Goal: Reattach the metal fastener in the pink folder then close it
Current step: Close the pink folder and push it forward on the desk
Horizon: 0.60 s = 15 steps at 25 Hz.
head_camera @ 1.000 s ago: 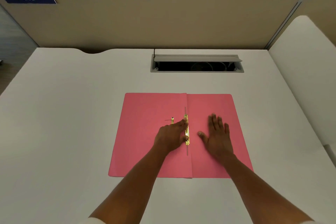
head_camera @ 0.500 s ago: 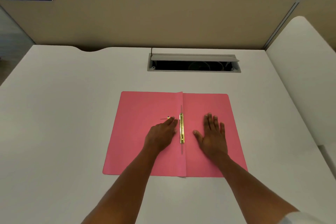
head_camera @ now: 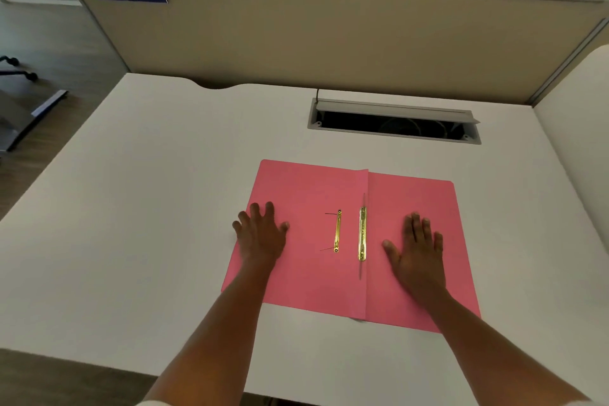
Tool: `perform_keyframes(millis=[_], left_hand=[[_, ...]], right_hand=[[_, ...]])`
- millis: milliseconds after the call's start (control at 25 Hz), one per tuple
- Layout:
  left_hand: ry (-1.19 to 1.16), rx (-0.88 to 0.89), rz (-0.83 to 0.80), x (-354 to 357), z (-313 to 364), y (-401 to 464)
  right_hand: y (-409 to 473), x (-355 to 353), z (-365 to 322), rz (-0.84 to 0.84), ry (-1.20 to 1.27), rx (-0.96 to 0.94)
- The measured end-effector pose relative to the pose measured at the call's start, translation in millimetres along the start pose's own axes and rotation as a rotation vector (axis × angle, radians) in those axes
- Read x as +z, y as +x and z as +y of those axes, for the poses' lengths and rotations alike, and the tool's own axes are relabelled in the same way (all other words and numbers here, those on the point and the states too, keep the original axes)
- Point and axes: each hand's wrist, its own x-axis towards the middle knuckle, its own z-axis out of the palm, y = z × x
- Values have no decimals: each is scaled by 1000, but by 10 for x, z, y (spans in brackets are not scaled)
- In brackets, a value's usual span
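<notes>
Fastener: brass strip (head_camera: 362,234) beside the spine; prong piece (head_camera: 337,231) loose on the left flap.
Folder: pink folder (head_camera: 309,194) open on the surface (head_camera: 164,208).
Fingers: left hand (head_camera: 260,234) and right hand (head_camera: 417,249) flat, spread, empty.
Risk: closing now likely traps the unattached prongs.

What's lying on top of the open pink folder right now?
On the pink folder lie two brass fastener strips, a shorter one and a longer one at the fold, plus the left hand and right hand pressed flat. Anything beneath is hidden.
</notes>
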Motion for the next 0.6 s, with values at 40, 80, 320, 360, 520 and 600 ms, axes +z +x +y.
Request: perform_keyframes(millis=[40,80,320,360,520,600], left_hand=[[-16,-50,-22,-17,-1,6],[-28,-94,-44,-33,0,11],[-137,-225,-79,-147,3,117],[-174,-227,-74,-169,-1,138],[-311,-300,-43,-246,-68,236],[-415,-358,-42,-294,-97,281]], right_hand=[[-8,2,-6,2,1,3],[-14,5,-12,6,3,5],[-9,5,-19,-4,4,3],[-12,4,-18,-6,4,5],[-12,6,-15,-4,-4,4],[-6,2,-16,1,-5,5]])
